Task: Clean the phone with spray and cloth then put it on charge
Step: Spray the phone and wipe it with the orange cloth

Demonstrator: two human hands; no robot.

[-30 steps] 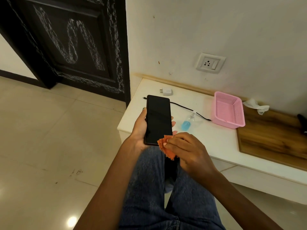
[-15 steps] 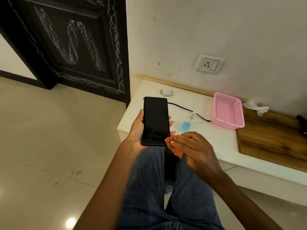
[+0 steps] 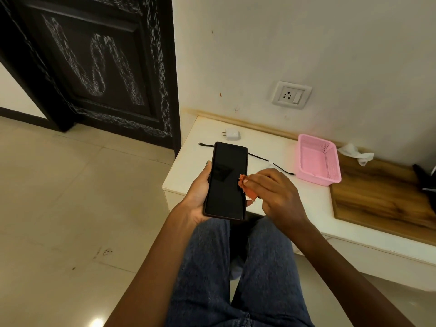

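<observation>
1. Orange cloth (image 3: pixel 246 188) — pinched in the right hand (image 3: pixel 274 197) — meets the phone's (image 3: pixel 227 181) right edge.
2. Left hand (image 3: pixel 200 197) grips the phone near the white counter (image 3: pixel 278 149).

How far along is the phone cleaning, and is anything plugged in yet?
Wiping is in hand: the left hand holds the phone, screen dark, while the right hand presses the orange cloth against its right edge. Whether spraying is done cannot be told. Charging is left: the adapter lies loose on the white ledge, the black cable connects to neither it nor the phone, and the wall socket is empty.
</observation>
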